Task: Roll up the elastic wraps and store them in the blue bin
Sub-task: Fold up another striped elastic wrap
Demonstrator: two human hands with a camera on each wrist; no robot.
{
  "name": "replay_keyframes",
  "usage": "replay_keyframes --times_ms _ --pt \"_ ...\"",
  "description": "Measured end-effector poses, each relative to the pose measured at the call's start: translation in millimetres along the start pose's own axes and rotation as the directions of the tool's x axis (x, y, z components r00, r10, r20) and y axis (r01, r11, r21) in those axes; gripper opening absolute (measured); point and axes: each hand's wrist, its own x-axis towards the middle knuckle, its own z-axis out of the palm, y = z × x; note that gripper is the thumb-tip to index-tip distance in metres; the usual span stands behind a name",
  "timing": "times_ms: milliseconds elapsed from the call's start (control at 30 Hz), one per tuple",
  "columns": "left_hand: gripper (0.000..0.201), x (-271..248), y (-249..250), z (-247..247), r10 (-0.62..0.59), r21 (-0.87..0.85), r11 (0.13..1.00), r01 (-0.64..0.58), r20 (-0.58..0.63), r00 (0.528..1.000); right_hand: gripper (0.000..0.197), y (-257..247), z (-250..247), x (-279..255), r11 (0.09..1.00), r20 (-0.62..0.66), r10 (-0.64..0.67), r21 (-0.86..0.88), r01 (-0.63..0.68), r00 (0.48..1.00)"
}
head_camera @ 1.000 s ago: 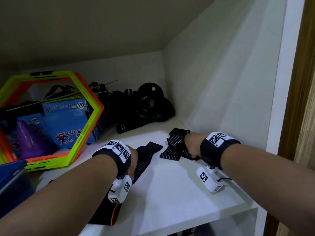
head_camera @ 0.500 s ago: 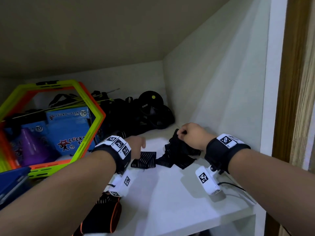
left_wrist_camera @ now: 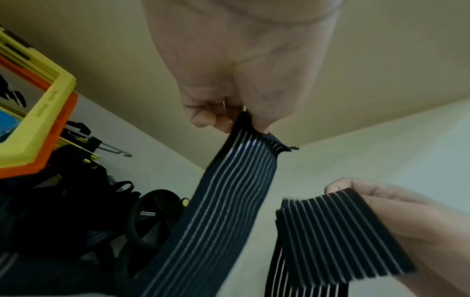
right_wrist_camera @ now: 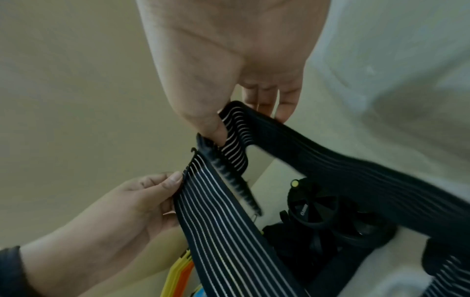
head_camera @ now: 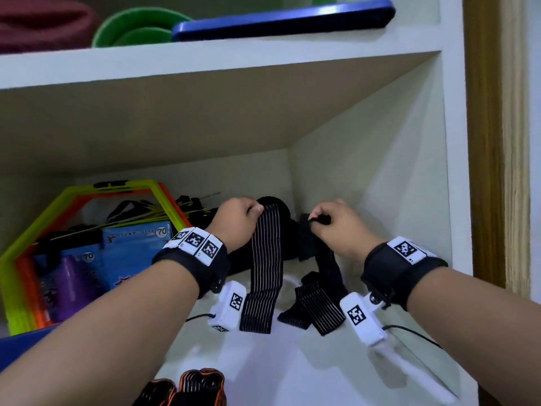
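My left hand (head_camera: 257, 209) pinches the top end of a black elastic wrap with white stripes (head_camera: 265, 259), which hangs straight down to the white shelf board (head_camera: 307, 370). My right hand (head_camera: 317, 219) pinches a second striped black length (head_camera: 320, 306); it falls in loose folds onto the board. I cannot tell whether the two lengths are one wrap. In the left wrist view thumb and fingers (left_wrist_camera: 259, 120) nip the strip's edge. In the right wrist view the wrap (right_wrist_camera: 330, 160) folds over under the thumb. A blue bin edge (head_camera: 20, 344) shows at the lower left.
Black wraps with orange trim (head_camera: 199, 385) lie at the shelf's front edge. Yellow and orange hexagon frames (head_camera: 164, 197), blue boxes (head_camera: 134, 244) and a black wheel (left_wrist_camera: 152, 217) fill the back left. The shelf above holds a blue pad (head_camera: 281, 19).
Both hands have risen off the shelf board and lifted the striped lengths, which now hang from the fingers. The head view has tilted up to show the upper shelf.
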Motion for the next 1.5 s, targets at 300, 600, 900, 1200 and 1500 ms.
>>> replay_keyframes --times_ms 300,600,900,1200,1500 --pt "0.014 -5 26 -15 -0.118 -0.483 0.875 0.010 -0.194 0.974 0.029 -44 -25 1 0.919 -0.093 0.096 0.391 -0.052 0.991" --pt "0.016 -42 29 -8 -0.106 -0.759 0.646 0.080 0.015 0.994 0.005 -62 -16 -40 0.794 -0.086 0.285 0.579 -0.185 0.955" --pt "0.015 -69 33 22 -0.167 -0.799 0.588 0.123 0.028 0.986 0.013 -59 8 -93 0.813 -0.208 0.340 0.555 -0.176 0.917" --pt "0.022 -102 42 40 -0.237 -0.888 0.365 0.279 0.201 0.950 0.035 -50 28 -125 0.769 -0.201 0.449 0.583 -0.261 0.871" --pt "0.024 -115 57 37 -0.249 -0.949 0.251 0.190 0.126 0.960 0.016 -50 27 -115 0.889 -0.310 0.284 0.439 -0.128 0.907"
